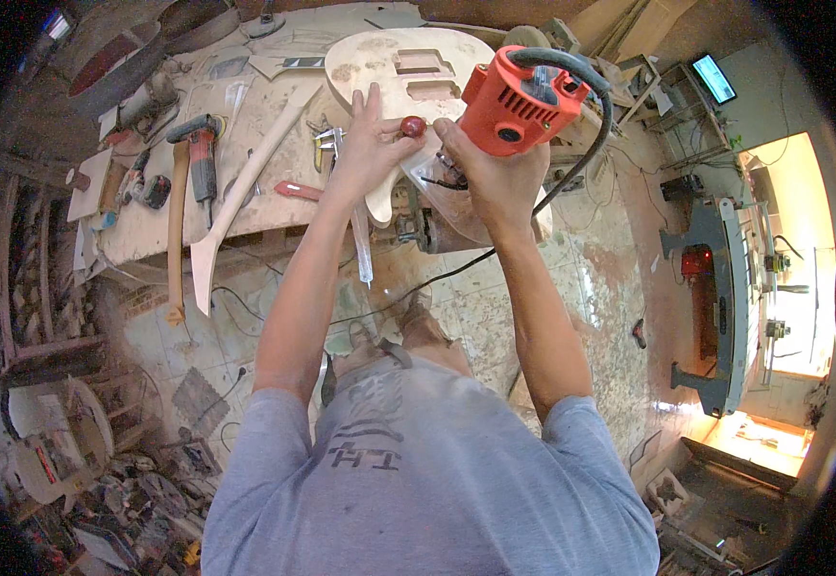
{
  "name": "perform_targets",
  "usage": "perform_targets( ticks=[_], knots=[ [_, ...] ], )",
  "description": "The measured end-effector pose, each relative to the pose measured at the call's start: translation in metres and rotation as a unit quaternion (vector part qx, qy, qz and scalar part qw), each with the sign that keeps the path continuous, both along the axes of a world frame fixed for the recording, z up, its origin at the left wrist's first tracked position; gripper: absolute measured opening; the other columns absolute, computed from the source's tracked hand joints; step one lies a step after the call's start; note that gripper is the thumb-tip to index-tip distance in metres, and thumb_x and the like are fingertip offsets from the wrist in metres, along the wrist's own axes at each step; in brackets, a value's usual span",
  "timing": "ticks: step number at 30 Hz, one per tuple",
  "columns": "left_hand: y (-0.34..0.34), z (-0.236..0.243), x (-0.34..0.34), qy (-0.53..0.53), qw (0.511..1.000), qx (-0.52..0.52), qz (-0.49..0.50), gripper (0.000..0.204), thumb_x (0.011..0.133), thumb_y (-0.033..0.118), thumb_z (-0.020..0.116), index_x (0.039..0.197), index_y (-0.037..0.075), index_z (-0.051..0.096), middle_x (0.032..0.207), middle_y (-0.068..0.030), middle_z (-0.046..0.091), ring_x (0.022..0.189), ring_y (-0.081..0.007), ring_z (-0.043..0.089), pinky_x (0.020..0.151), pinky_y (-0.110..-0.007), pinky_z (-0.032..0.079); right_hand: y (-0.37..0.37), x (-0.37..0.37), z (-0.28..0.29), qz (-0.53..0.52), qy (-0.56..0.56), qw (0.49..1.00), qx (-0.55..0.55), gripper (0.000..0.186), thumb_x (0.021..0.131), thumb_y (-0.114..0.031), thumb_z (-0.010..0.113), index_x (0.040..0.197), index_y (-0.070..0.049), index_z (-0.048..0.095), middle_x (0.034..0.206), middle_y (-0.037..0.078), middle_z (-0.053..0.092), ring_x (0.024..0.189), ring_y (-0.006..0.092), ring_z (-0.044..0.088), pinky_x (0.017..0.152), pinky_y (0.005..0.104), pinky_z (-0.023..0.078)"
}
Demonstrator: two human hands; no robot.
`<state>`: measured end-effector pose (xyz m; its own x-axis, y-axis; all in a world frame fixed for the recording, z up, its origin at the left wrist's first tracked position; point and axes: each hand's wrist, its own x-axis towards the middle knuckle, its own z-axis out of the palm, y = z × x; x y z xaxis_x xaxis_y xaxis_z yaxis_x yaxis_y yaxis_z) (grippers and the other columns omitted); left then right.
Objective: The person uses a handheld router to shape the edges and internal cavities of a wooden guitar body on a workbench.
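A red router [523, 104] with a black cable is tilted over the workbench. My right hand [507, 182] is wrapped round its lower part; the thumb shows, but the other fingers are mostly hidden. A round dark red knob [413, 126] sits at the thumb and index finger of my left hand [372, 149], which appear to pinch it. The other left fingers stretch onto a pale wooden guitar body [370, 60]. Two rectangular cavities are cut in that body. Below the router a clear plate [451, 197] is partly visible. A metal caliper [338, 144] lies beside my left wrist.
The dusty workbench [149, 235] holds a red-and-black power tool [204, 163], a cordless drill [144, 182], wooden neck pieces [254, 182] and a red-handled tool [298, 191]. The black cable [447, 276] hangs near my legs. A grey machine frame [711, 298] stands at right.
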<state>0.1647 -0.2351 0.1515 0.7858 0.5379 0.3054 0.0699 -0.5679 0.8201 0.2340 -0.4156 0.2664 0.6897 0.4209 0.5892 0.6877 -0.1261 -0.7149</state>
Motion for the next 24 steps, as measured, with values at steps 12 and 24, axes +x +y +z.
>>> perform_targets(
  ticks=[12, 24],
  knots=[
    [0.012, -0.005, 0.012, 0.006, 0.999, 0.041, 0.018, 0.048, 0.088, 0.045, 0.079, 0.130, 0.021, 0.078, 0.173, -0.0266, 0.018, 0.162, -0.0448, 0.010, 0.129, -0.051, 0.021, 0.006, 0.007, 0.001, 0.042, 0.027, 0.999, 0.019, 0.047, 0.079, -0.027, 0.093, 0.110, 0.000, 0.070, 0.098, 0.005, 0.074, 0.087, 0.0156, 0.069, 0.080, 0.0330, 0.056],
    [0.001, 0.008, 0.009, 0.036, 0.998, 0.044, -0.019, 0.045, 0.084, 0.043, 0.081, 0.125, 0.022, 0.081, 0.174, -0.0246, 0.019, 0.163, -0.0452, 0.001, 0.130, -0.052, 0.017, -0.010, 0.005, -0.004, 0.037, 0.057, 0.998, -0.008, 0.039, 0.082, -0.022, 0.091, 0.107, 0.000, 0.070, 0.091, 0.003, 0.074, 0.078, 0.0123, 0.069, 0.071, 0.0290, 0.056]
  ],
)
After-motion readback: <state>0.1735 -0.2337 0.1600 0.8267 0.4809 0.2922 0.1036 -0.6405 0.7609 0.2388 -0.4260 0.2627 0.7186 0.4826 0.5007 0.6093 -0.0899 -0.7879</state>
